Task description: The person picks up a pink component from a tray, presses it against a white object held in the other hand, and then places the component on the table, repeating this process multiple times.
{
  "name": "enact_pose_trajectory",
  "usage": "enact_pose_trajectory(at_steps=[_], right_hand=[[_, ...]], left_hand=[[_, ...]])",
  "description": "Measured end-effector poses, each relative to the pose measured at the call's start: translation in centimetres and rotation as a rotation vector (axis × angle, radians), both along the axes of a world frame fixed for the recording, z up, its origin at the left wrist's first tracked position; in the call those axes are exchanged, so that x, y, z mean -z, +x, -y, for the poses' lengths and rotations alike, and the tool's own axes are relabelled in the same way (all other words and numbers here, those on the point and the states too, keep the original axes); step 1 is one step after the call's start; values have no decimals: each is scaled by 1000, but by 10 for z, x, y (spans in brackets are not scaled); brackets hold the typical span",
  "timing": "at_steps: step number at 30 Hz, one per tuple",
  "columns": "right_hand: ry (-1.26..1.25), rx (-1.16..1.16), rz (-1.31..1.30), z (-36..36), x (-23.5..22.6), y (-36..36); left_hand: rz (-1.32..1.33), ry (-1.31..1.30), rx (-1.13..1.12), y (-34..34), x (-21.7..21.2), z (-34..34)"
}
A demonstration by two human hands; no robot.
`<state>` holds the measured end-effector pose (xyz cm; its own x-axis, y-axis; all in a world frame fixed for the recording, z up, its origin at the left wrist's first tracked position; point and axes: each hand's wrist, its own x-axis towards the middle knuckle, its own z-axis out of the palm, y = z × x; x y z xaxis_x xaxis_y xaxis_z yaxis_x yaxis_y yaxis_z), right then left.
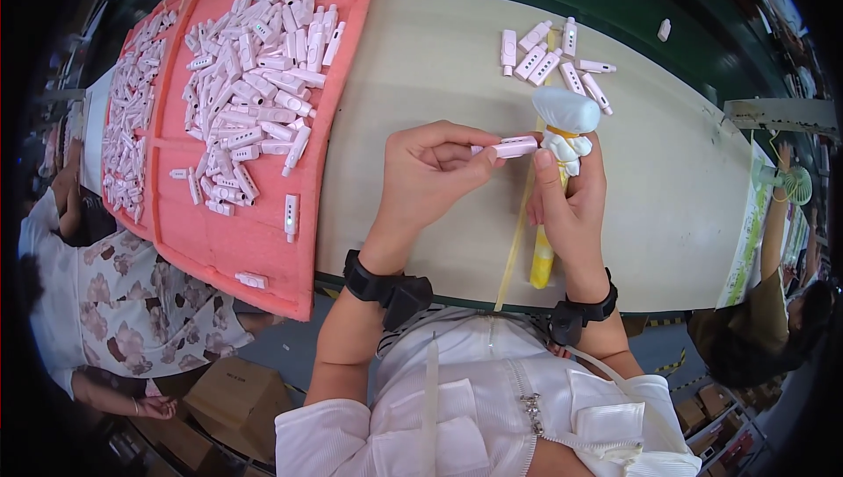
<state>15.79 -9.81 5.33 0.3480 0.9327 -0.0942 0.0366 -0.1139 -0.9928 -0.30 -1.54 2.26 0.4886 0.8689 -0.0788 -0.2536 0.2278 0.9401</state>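
Between the thumb and fingers of my left hand (428, 174) is a small pale pink stick-shaped device (516, 148), held level above the table. My right hand (575, 209) is wrapped round a yellow-handled tool (542, 268) with a bulging white cloth-like head tied by a yellow band. The tool stands roughly upright, its head above my fingers and its handle's lower end below them. The device's right end is close to the right thumb; I cannot tell whether they touch. Beyond the tool lies a small group of similar pink devices (544, 67).
A red padded tray (255, 257) on the left holds a large heap of pink devices. One more device (665, 30) lies on the green surface at the far right. People work on both sides; a small green fan (796, 184) is at the right. Cardboard boxes (237, 407) stand lower left.
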Motion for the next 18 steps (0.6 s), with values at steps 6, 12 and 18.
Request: enact_pose_trajectory(at_steps=[6,12,18], right_hand=[[30,31,-48,-2,-6,-2],[3,42,-33,-4,-2,2],[7,13,-24,-2,-8,0]], left_hand=[[158,-25,-238,-14,0,-13],[311,3,-710,-29,-31,-81],[-1033,1248,-568,6,-20,-235]])
